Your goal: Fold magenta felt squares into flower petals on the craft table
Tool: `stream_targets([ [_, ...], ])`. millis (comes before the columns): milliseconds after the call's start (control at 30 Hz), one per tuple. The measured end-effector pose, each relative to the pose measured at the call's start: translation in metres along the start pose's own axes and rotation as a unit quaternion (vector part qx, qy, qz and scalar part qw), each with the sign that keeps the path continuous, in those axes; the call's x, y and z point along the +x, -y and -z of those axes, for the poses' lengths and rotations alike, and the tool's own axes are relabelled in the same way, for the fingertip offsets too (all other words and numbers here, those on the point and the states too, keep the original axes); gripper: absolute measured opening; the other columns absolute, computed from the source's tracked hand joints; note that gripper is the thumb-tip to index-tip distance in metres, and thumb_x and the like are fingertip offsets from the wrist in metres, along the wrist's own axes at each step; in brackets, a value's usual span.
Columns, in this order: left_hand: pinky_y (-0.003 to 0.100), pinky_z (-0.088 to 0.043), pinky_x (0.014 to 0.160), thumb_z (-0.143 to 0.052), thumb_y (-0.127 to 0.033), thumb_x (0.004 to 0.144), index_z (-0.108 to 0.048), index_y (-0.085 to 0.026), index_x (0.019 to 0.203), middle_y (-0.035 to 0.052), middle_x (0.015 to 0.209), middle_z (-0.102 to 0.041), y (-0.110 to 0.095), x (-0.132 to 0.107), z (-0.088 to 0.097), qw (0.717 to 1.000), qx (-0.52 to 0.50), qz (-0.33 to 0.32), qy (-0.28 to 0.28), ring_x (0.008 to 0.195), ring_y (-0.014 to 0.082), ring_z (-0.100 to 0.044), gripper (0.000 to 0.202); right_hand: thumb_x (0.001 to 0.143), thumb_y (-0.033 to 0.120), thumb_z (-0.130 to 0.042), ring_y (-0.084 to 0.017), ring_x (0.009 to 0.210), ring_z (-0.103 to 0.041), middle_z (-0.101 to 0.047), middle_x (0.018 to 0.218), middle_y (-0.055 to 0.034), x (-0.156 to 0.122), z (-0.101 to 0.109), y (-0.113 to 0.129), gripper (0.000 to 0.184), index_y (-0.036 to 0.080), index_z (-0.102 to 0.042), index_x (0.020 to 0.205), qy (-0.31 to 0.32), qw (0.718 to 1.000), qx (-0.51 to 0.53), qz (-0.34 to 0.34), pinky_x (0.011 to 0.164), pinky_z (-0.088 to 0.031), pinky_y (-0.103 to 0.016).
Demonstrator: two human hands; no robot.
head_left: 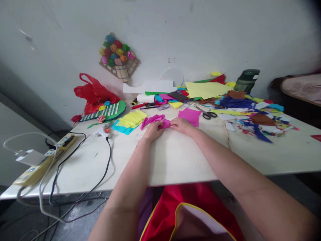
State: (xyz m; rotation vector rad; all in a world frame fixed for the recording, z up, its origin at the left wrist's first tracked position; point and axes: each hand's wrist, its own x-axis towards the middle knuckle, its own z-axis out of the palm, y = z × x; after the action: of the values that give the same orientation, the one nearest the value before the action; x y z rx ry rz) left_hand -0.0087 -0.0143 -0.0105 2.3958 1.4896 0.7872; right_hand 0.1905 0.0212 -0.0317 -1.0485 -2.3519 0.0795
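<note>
My left hand [152,130] and my right hand [182,125] rest on the white table [175,157], fingers pressed together on a small folded piece of magenta paper [165,124] between them. Just behind it lies a loose bunch of folded magenta pieces [151,119]. A flat magenta sheet [190,116] lies beyond my right hand. To the left sits a stack of yellow squares [131,118] on blue paper [119,127].
Black-handled scissors [209,114] lie right of the magenta sheet. Coloured paper scraps [248,110] and a dark bottle [247,80] fill the far right. A red plastic bag [94,93], a glue gun [104,131], a power strip [42,160] and cables are at left.
</note>
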Motion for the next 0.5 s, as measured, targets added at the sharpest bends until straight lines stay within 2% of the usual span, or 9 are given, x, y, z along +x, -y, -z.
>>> stream_targets([
  [133,0.029,-0.047,0.08,-0.057,-0.023,0.075,-0.065,-0.018,0.095,0.0059,0.094,-0.068,-0.001,0.0008,0.0015,1.0,0.004,0.015,-0.004,0.088,0.019,-0.062,0.022,0.077,0.018,-0.059,-0.019,0.086,-0.062,-0.071,0.084,-0.0057,0.0006,0.0008,0.0017,0.012,0.019,-0.071,0.075,0.001,1.0,0.004,-0.006,0.079,-0.047,-0.029],
  [233,0.029,-0.047,0.078,-0.056,-0.023,0.076,-0.066,-0.017,0.089,0.0053,0.09,-0.069,-0.0015,0.0014,0.0023,1.0,0.009,0.011,-0.002,0.085,0.0188,-0.062,0.018,0.076,0.017,-0.059,-0.019,0.088,-0.062,-0.07,0.089,-0.0069,0.0012,0.001,0.0022,0.011,0.018,-0.07,0.072,-0.006,1.0,0.015,-0.002,0.082,-0.047,-0.03],
  [500,0.029,-0.046,0.073,-0.054,-0.023,0.076,-0.066,-0.017,0.083,0.0058,0.084,-0.069,-0.0015,0.0024,0.0018,1.0,0.018,0.015,-0.007,0.079,0.019,-0.062,0.015,0.071,0.012,-0.062,-0.018,0.086,-0.063,-0.066,0.093,-0.0086,0.0023,-0.0021,-0.0039,0.008,0.016,-0.063,0.064,-0.055,0.994,0.088,-0.026,0.081,-0.048,-0.032],
])
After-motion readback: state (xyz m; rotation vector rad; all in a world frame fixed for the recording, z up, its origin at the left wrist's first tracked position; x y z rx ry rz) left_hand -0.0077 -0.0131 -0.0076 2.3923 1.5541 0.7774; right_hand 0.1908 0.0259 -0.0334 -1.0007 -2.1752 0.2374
